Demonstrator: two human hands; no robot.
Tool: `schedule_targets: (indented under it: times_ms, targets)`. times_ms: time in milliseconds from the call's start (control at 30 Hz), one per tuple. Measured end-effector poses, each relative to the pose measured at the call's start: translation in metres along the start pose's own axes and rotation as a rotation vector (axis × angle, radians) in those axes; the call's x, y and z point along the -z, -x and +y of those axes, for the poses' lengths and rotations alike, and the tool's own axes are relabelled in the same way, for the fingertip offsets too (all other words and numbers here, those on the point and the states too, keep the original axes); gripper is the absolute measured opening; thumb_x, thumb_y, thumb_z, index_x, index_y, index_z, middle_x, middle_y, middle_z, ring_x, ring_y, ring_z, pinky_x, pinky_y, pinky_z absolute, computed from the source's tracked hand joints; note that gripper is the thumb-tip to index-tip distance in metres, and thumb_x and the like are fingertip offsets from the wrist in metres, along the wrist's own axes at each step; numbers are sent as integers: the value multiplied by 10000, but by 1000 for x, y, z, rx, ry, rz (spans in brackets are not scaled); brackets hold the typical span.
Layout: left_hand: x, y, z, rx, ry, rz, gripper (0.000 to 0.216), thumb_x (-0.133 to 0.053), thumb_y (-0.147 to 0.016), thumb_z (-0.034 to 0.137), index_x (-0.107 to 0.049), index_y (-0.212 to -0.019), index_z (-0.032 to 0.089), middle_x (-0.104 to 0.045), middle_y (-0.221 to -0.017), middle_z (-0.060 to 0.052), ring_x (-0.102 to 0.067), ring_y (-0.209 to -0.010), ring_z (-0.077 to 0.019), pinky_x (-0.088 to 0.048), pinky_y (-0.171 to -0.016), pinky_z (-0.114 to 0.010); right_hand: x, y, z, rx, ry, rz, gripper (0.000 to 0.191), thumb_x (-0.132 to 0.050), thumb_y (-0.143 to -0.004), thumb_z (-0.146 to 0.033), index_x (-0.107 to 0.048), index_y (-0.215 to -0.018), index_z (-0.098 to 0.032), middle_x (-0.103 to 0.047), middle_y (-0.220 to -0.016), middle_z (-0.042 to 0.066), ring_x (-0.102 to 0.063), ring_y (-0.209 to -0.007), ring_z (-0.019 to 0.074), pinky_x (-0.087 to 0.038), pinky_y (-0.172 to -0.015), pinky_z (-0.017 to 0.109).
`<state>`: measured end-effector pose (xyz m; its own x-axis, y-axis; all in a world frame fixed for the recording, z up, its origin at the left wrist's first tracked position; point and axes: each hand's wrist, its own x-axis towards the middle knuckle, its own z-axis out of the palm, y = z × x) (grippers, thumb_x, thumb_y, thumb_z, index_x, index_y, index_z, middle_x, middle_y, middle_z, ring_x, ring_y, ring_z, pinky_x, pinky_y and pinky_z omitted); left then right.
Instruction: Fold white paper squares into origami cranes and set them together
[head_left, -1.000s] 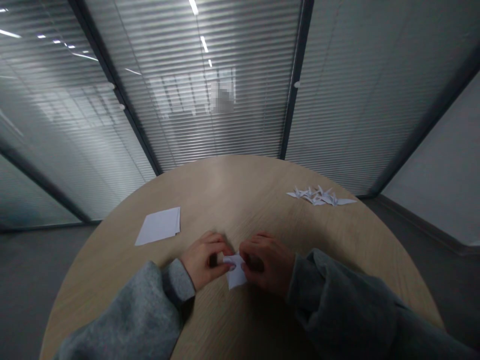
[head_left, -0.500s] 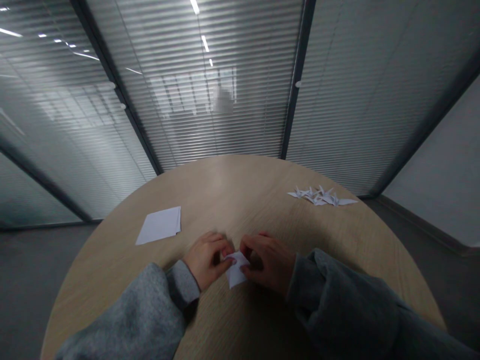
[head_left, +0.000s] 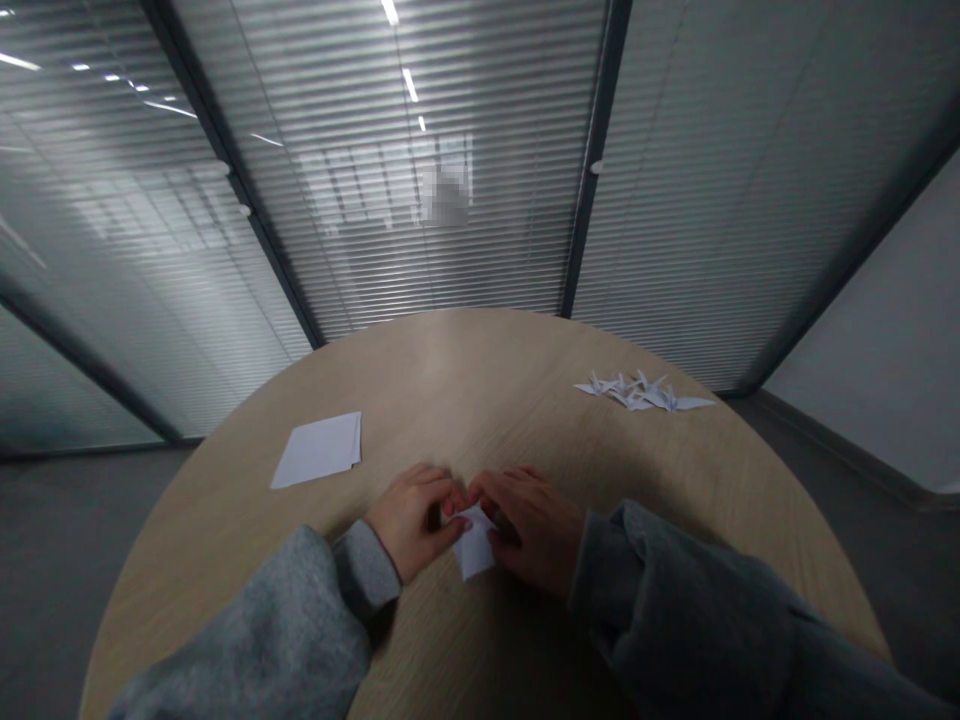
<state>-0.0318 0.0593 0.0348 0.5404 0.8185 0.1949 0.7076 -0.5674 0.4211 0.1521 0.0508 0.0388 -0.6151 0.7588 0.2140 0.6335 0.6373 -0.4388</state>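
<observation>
A small folded piece of white paper (head_left: 475,548) lies on the table between my hands, one corner pointing toward me. My left hand (head_left: 417,520) pinches its left upper edge, thumb on top of the paper. My right hand (head_left: 531,525) is closed at the paper's upper right, its index finger at the top edge close to the left fingertips and its thumb by the right side. The fingers partly hide the upper part of the paper.
The round wooden table (head_left: 465,380) has a small stack of white paper sheets (head_left: 319,450) at the left. Several folded paper cranes (head_left: 637,392) lie in a cluster at the right, near the far edge. Beyond the table stand glass panels with blinds (head_left: 450,270).
My right index finger has moved left along the paper's top edge, toward my left fingertips. The right thumb has shifted slightly right and down. My left hand stays in place.
</observation>
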Motion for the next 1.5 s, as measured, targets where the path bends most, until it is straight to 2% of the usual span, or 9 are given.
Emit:
schedule_targets:
  times_ms: [200,400,667,967,1300,1400,1500]
  targets:
    - [1,-1,1,0,-4,-10,109,-590,-752,208,-533,-662,187,-544,-695,-6,-498,-727,-191,-396,-653,-308,1,0,-5,-28,46,-16,248,-484,-673,-73,-519,-897,-174,-607,-779,34,-558,-749,184,-382,-760,326]
    - [2,-1,3,17,-25,-23,137,-592,-755,224,-525,-641,186,-547,-703,-11,-499,-725,-192,-401,-653,-311,1,0,-5,-91,2,-7,295,-488,-648,-47,-521,-910,-177,-590,-761,22,-533,-703,160,-391,-752,313]
    - [3,0,6,19,-30,-34,27,-595,-757,202,-607,-749,179,-570,-728,-20,-520,-756,-203,-404,-685,-324,-1,1,-4,-91,7,-5,295,-495,-647,-36,-542,-904,-174,-575,-773,22,-525,-740,169,-383,-743,310]
    - [3,0,5,-2,-57,-19,88,-598,-747,198,-547,-677,185,-530,-695,-4,-491,-710,-189,-384,-644,-309,3,0,-7,-84,28,-8,286,-483,-695,-25,-543,-933,-171,-593,-765,25,-539,-747,167,-378,-753,309]
    - [2,1,5,14,-41,-26,70,-580,-754,208,-551,-694,188,-556,-722,-15,-504,-741,-198,-405,-672,-325,-6,2,2,-112,-35,29,272,-522,-668,-48,-540,-896,-195,-548,-690,-18,-513,-664,143,-365,-668,254]
    - [2,3,7,12,-47,-4,65,-568,-749,216,-524,-709,190,-548,-716,-16,-497,-724,-200,-407,-647,-322,-7,2,3,-119,-13,34,231,-522,-685,-62,-560,-873,-191,-581,-745,7,-533,-720,158,-372,-703,270]
    - [3,5,11,19,-59,70,83,-564,-742,232,-499,-761,186,-547,-745,-29,-492,-723,-206,-410,-633,-326,-5,0,7,-143,13,47,208,-524,-689,-66,-571,-857,-180,-601,-786,29,-540,-751,171,-373,-720,284]
